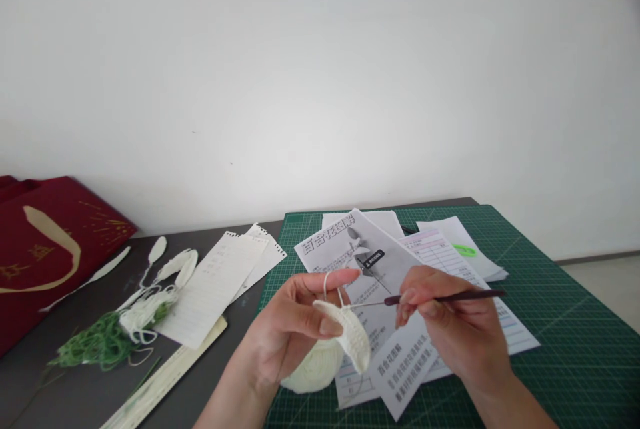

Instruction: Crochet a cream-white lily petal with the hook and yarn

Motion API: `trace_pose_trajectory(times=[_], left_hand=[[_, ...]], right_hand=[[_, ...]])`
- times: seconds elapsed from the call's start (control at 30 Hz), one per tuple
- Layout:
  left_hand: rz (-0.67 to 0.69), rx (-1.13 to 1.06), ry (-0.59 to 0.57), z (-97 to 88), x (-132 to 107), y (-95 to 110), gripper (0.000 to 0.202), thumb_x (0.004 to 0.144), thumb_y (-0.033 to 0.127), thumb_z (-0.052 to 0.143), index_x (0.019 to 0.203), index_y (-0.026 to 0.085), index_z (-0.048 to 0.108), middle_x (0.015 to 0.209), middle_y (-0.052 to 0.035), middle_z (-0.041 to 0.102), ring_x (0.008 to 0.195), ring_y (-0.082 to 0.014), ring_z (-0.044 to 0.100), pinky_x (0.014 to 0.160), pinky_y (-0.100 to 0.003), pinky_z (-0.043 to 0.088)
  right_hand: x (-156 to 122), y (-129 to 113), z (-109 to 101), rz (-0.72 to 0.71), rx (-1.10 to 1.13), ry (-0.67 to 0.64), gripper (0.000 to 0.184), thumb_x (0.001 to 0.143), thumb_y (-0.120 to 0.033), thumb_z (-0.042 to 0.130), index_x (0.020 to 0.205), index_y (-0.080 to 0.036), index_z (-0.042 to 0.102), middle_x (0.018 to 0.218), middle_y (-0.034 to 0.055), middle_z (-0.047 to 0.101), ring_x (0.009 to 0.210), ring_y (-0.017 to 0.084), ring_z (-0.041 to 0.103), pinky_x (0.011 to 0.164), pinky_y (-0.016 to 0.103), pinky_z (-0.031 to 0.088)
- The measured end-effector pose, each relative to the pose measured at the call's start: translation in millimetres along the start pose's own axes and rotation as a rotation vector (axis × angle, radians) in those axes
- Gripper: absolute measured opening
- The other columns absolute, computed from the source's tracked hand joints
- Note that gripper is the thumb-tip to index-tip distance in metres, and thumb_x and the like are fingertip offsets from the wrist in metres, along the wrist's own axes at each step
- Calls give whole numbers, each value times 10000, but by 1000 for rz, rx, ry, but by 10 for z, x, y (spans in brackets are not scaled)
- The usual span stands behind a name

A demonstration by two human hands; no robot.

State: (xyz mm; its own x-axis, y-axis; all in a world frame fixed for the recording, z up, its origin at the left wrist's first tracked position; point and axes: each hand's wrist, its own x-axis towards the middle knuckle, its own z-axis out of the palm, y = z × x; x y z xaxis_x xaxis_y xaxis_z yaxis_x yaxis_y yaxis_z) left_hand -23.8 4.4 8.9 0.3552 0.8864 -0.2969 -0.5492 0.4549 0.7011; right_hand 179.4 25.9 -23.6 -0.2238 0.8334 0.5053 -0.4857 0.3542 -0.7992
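Note:
Between thumb and fingers, my left hand (295,315) pinches a white crocheted piece (354,342), curved like a petal. A strand of white yarn (326,282) loops up over its raised index finger. My right hand (450,329) grips a crochet hook (465,295) by its dark handle, pen-fashion. The hook's thin metal shaft points left and its tip meets the top edge of the crocheted piece. Below and behind my left hand rests a ball of cream-white yarn (315,369), partly hidden by the hand.
Printed pattern sheets (365,255) overlap on a green cutting mat (560,322). A bright green clip-like object (465,251) lies on papers. Leftward are handwritten notes (215,289), green yarn (95,342), white crocheted petals (183,267), a pale flat strip (170,375) and a dark red bag (55,249).

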Motion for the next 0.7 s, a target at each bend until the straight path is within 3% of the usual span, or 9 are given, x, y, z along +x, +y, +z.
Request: trace_pose_trajectory(times=[0.17,0.3,0.4,0.57,0.7], left_hand=[[57,145,-41,-14,-25,-13,460,486,69,762,921,213,795,600,4,604,544,-118,489,582,-267,361],[432,550,18,6,-34,-61,467,664,61,732,1050,324,742,672,21,576,691,-140,507,690,-285,394],[715,792,52,13,2,-125,536,748,27,653,1161,369,673,739,18,594,817,-162,515,797,-312,396],[974,1046,90,-4,77,-236,615,773,-6,600,1264,366,591,759,15,639,868,-186,517,853,-355,386],[974,1080,273,3,102,-317,585,764,23,626,1241,361,614,795,5,655,841,-196,544,821,-355,400]], right_hand=[[26,2,25,156,180,108,74,813,-241,710,836,-189,758,680,21,697,564,109,641,522,197,547],[66,79,107,463,398,284,113,745,-263,774,758,-152,760,547,3,680,440,61,601,428,115,516],[78,122,155,570,479,377,138,710,-255,802,773,-140,761,522,-6,673,427,45,593,425,88,507],[41,131,196,455,373,402,141,734,-258,781,825,-153,762,588,10,712,498,77,643,497,131,551],[-32,155,234,281,132,388,91,820,-230,693,885,-215,754,654,-4,732,552,88,668,546,154,573]])
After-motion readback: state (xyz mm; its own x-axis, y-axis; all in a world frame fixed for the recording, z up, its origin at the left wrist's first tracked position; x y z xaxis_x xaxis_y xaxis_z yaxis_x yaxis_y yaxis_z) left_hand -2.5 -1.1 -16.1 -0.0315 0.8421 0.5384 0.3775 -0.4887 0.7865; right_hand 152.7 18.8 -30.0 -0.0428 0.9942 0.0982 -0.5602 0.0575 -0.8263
